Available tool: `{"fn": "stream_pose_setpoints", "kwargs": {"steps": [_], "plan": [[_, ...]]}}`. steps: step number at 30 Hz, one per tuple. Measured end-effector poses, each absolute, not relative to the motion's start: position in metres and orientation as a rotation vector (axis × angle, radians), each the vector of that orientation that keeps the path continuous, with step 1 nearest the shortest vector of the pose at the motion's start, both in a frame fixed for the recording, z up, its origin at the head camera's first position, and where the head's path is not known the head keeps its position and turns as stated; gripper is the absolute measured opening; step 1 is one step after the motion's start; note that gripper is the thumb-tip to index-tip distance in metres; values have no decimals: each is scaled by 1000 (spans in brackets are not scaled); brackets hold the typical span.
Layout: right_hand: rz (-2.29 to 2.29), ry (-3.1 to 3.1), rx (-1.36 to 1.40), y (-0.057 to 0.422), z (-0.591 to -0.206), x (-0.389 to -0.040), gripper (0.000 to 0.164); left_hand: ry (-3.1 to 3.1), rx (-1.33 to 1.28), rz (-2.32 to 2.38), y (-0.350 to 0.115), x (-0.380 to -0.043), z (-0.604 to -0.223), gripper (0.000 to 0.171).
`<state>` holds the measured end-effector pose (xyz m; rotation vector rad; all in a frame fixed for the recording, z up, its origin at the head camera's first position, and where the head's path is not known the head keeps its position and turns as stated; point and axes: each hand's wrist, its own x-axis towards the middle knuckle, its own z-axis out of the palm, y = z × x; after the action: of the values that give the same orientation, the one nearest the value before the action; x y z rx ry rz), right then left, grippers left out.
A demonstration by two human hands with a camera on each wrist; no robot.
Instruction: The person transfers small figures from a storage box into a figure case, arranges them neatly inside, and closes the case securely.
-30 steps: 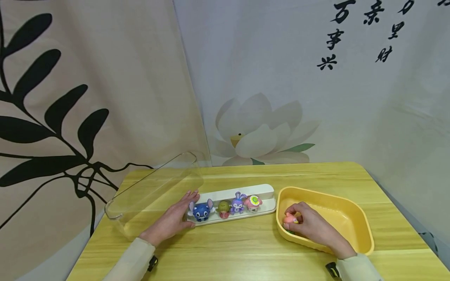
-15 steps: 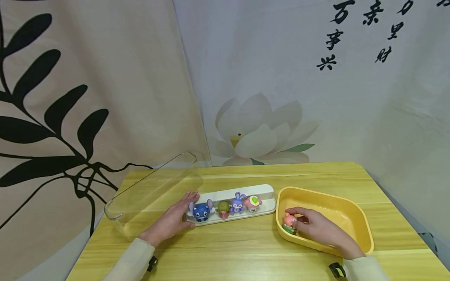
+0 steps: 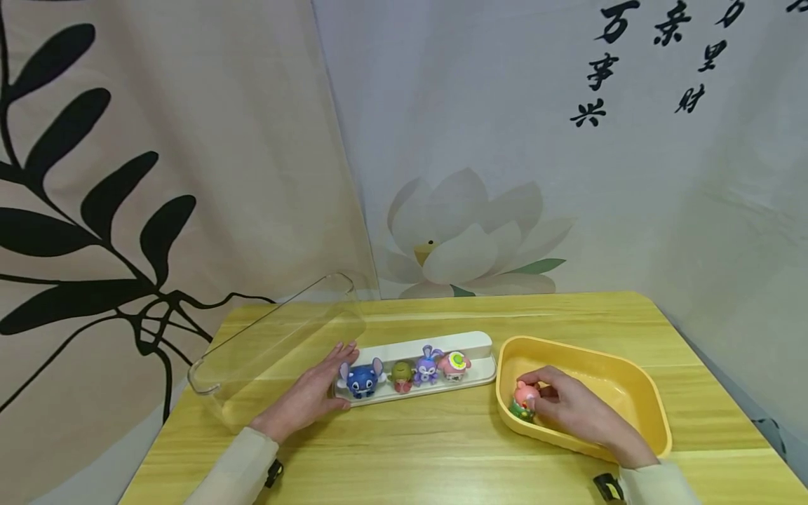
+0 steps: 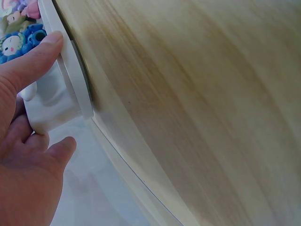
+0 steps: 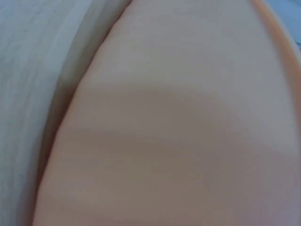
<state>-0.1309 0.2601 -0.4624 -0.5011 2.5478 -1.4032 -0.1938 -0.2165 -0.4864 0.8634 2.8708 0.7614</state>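
A white display base (image 3: 480, 344) stands mid-table with several figurines in a row: a blue one with big ears (image 3: 362, 381), a green-and-red one (image 3: 401, 376), a purple rabbit (image 3: 426, 366) and a pink one with a coloured swirl (image 3: 454, 365). My left hand (image 3: 307, 394) grips the base's left end; in the left wrist view its thumb (image 4: 40, 56) lies along the front rim. Inside the yellow basin (image 3: 606, 365), my right hand (image 3: 577, 407) pinches a pink figurine with a green bottom (image 3: 524, 398). A blurred pale surface fills most of the right wrist view, concealing the fingers.
A clear plastic cover (image 3: 278, 344) lies slantwise at the table's left, behind my left forearm, reaching past the table's edge. The wooden table (image 3: 410, 463) meets printed curtains at the back.
The pink figurine has turned more upright between my right fingers, showing its green bottom, while the right hand has shifted slightly to the right. My left hand and the base have stayed put.
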Motion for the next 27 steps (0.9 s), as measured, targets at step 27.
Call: {"fn": "stream_pose_setpoints", "kwargs": {"steps": [27], "plan": [[-1615,2816,-591,244,-433,-133,28,2872,863,762,-216,-195,-487,96]]}}
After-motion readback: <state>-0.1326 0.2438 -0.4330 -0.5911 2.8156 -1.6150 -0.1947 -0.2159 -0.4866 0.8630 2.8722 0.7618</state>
